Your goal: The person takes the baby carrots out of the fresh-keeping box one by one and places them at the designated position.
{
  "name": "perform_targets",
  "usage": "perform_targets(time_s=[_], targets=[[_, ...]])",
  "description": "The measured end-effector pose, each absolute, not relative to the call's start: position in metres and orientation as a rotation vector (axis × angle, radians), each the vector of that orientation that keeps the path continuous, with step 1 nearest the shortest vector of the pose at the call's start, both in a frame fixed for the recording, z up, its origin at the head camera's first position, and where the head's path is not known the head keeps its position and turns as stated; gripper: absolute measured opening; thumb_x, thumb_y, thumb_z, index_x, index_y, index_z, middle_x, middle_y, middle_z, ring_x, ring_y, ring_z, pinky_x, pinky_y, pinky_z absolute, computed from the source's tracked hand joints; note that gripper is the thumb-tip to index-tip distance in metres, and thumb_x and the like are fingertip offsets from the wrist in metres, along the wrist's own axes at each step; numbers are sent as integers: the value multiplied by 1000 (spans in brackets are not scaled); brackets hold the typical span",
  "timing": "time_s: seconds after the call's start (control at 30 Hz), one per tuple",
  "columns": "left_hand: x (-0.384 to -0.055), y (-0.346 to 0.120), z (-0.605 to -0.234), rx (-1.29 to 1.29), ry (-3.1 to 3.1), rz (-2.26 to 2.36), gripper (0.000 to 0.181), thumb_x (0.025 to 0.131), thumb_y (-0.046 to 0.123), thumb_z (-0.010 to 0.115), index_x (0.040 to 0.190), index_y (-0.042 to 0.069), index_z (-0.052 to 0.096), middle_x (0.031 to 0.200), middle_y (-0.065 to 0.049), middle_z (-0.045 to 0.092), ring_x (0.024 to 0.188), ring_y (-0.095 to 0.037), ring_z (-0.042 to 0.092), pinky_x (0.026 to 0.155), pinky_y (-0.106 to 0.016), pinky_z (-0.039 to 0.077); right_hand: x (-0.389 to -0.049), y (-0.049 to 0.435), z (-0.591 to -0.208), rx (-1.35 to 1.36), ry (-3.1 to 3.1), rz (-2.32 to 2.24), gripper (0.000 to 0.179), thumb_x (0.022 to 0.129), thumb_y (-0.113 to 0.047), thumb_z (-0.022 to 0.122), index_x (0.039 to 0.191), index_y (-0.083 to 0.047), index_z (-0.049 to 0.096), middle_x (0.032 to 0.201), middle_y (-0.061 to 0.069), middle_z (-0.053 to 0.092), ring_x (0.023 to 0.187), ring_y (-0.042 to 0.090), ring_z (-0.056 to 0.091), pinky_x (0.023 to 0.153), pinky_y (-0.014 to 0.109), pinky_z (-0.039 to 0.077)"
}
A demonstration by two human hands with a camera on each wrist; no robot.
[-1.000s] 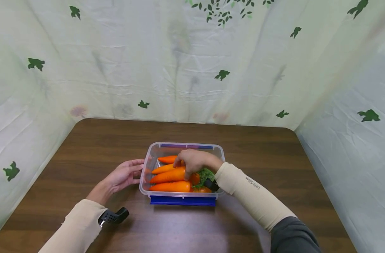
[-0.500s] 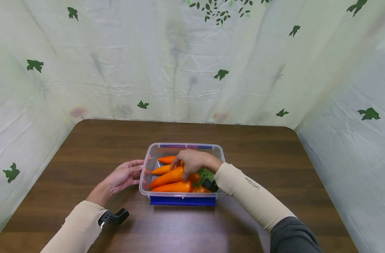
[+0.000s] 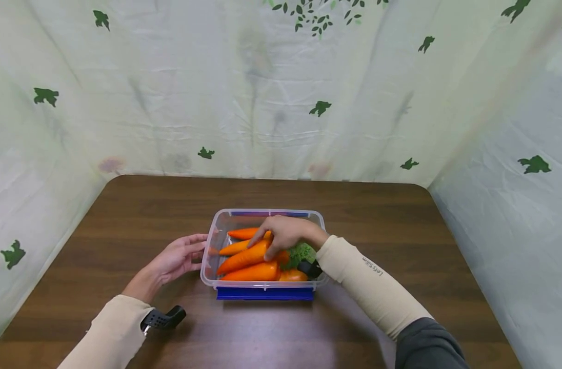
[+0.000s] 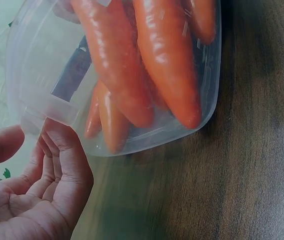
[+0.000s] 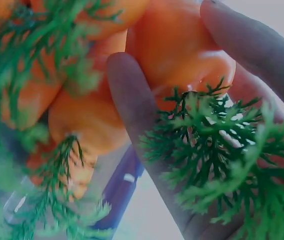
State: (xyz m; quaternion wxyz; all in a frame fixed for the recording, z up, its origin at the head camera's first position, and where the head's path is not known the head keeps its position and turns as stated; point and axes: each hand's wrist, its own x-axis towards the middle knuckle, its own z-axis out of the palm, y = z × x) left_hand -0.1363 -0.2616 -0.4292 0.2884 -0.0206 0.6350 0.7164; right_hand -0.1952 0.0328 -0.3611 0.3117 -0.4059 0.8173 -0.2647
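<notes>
A clear plastic box (image 3: pixel 209 266) holds several orange carrots with feathery green tops (image 3: pixel 301 254). My right hand (image 3: pixel 286 237) reaches into it from above. Thumb and fingers grip the thick top end of one carrot (image 3: pixel 242 260), and its leafy green top (image 5: pixel 222 150) hangs by the palm in the right wrist view. That carrot slants over the front carrot (image 3: pixel 255 272), its tip toward the left wall. At the box's left end, my left hand (image 3: pixel 181 256) has its loosely bent fingers right at the wall. In the left wrist view, thumb and fingertips lie beside a clear side flap (image 4: pixel 34 122).
The box stands on a brown wooden table (image 3: pixel 170 205), with a blue latch (image 3: pixel 264 293) hanging along its front. White cloth (image 3: pixel 170 102) with green leaf-like shapes closes off the back and sides. Another carrot (image 3: pixel 242 233) lies along the box's far side.
The gripped carrot has tilted up at its thick end and come to lie aslant over the front one. My left hand stays by the box's left end.
</notes>
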Motion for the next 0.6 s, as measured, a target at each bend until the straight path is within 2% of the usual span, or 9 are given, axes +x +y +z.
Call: perform_targets(time_s=[0.13, 0.23, 0.43, 0.6], targets=[[-137, -262, -430, -58, 1705, 1914, 53, 102, 16, 47, 144, -7, 26, 129, -16, 53, 107, -23, 62, 92, -43, 51, -200, 44, -358, -1042, 2138, -752, 38, 82, -4, 74, 119, -12, 69, 121, 4, 62, 98, 20, 57, 82, 25, 50], [-138, -262, -431, -46, 1687, 1912, 53, 102, 16, 48, 144, -7, 26, 127, -15, 54, 107, -23, 62, 92, -42, 51, -207, 54, -358, -1055, 2128, -797, 39, 82, -4, 74, 120, -11, 68, 120, 4, 63, 95, 17, 59, 81, 24, 50], [-139, -262, -431, -33, 1651, 1922, 52, 102, 18, 48, 144, -5, 28, 124, -9, 58, 108, -23, 61, 93, -42, 51, -222, 75, -357, -1061, 2078, -946, 41, 83, -2, 73, 123, -8, 65, 120, 5, 65, 100, 13, 62, 91, 28, 50], [-140, -263, -431, -39, 1640, 1933, 53, 102, 18, 49, 144, -5, 27, 123, -7, 58, 109, -22, 61, 94, -42, 50, -233, 94, -356, -998, 2103, -1078, 43, 84, -1, 72, 125, -7, 62, 122, 6, 62, 105, 17, 62, 87, 31, 53]])
